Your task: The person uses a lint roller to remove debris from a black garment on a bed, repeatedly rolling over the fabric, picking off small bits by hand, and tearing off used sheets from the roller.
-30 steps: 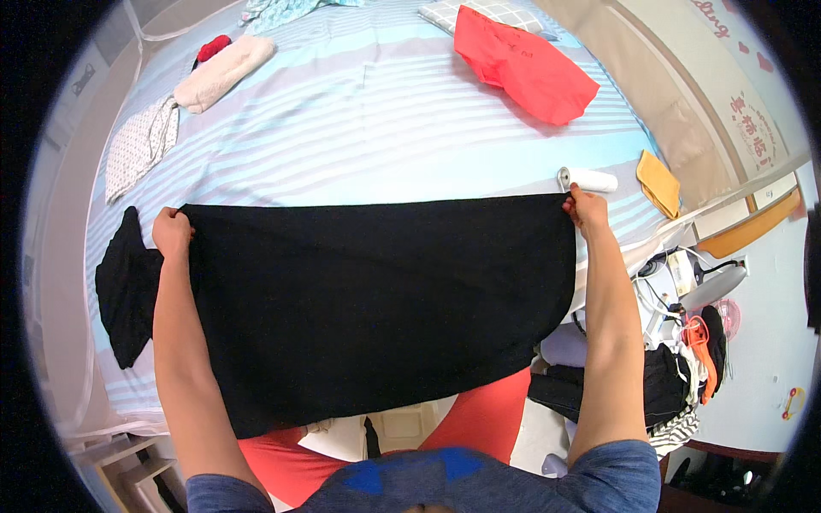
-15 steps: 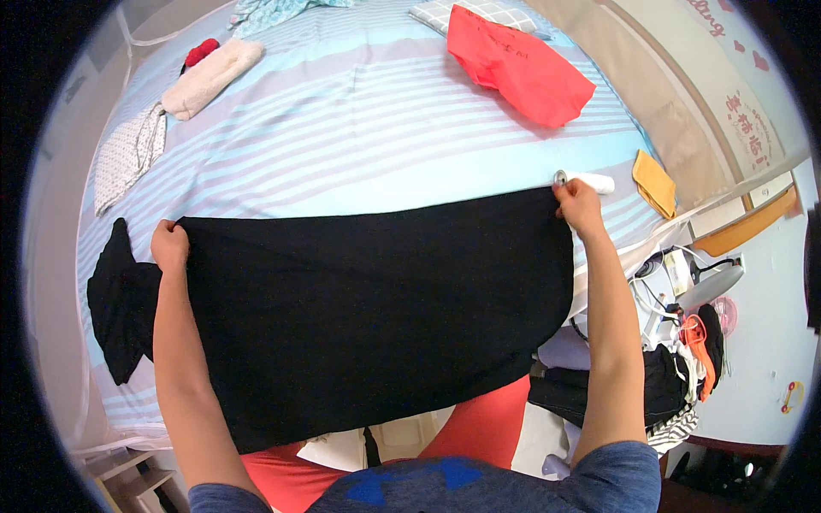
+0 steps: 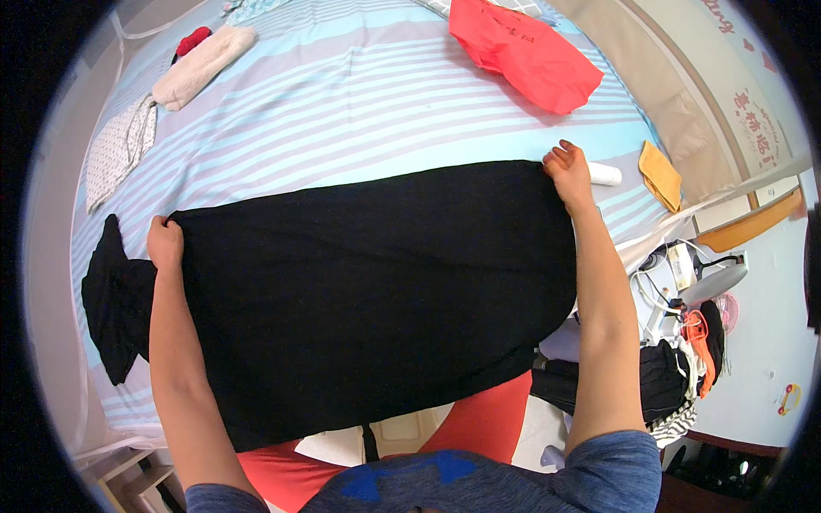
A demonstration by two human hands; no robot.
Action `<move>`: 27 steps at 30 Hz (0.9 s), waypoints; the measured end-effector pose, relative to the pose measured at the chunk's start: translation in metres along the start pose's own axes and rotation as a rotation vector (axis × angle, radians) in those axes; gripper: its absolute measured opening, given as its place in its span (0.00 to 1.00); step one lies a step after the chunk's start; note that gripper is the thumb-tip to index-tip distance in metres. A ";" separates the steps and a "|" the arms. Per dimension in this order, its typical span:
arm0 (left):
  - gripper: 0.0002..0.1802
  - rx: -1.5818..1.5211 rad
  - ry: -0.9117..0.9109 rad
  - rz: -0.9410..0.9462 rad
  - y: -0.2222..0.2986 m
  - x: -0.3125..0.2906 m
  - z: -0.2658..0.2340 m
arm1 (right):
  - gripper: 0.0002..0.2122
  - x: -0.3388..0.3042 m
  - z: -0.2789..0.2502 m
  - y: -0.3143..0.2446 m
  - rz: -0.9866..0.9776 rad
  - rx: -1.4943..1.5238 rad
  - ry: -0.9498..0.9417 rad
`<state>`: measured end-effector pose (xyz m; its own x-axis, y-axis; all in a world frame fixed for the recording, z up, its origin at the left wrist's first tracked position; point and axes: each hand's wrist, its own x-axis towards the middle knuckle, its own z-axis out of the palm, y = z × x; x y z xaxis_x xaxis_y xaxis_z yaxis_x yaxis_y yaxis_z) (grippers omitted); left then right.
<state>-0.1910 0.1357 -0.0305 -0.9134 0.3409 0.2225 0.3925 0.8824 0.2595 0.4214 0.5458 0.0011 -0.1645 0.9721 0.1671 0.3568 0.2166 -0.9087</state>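
A wide piece of black cloth (image 3: 376, 299) is stretched across the near side of the bed and hangs over its edge above my legs. My left hand (image 3: 166, 243) is closed on its far left corner. At the far right corner, my right hand (image 3: 568, 175) pinches the cloth, some fingers raised off it. More bunched black fabric (image 3: 115, 299) lies left of my left forearm; whether it joins the stretched cloth is hidden. Just beyond my right hand lies a white cylinder (image 3: 605, 174), partly covered by the hand.
The bed (image 3: 342, 120) has a blue and grey striped sheet. A red bag (image 3: 522, 60) and folded yellow cloth (image 3: 660, 176) lie right; a cream fluffy roll (image 3: 205, 68) and dotted cloth (image 3: 121, 154) lie left. Clothes (image 3: 658, 380) and cables crowd the right side.
My right hand has moved away from me, drawing the cloth's right corner farther up the bed, and some fingers have lifted. My left hand has shifted only slightly.
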 end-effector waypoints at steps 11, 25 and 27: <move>0.28 -0.137 0.142 0.620 0.102 -0.128 -0.071 | 0.21 -0.153 -0.115 -0.007 0.040 -0.966 0.139; 0.28 0.102 -0.207 0.751 0.122 -0.176 -0.033 | 0.21 -0.096 -0.171 0.008 -0.075 -0.913 0.328; 0.27 0.091 -0.203 0.753 0.123 -0.175 -0.031 | 0.22 -0.085 -0.197 0.010 -0.193 -0.928 0.396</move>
<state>0.0208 0.1745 -0.0085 -0.4103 0.9027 0.1294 0.9115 0.4104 0.0269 0.6197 0.4830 0.0531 -0.0395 0.8370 0.5458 0.9545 0.1932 -0.2272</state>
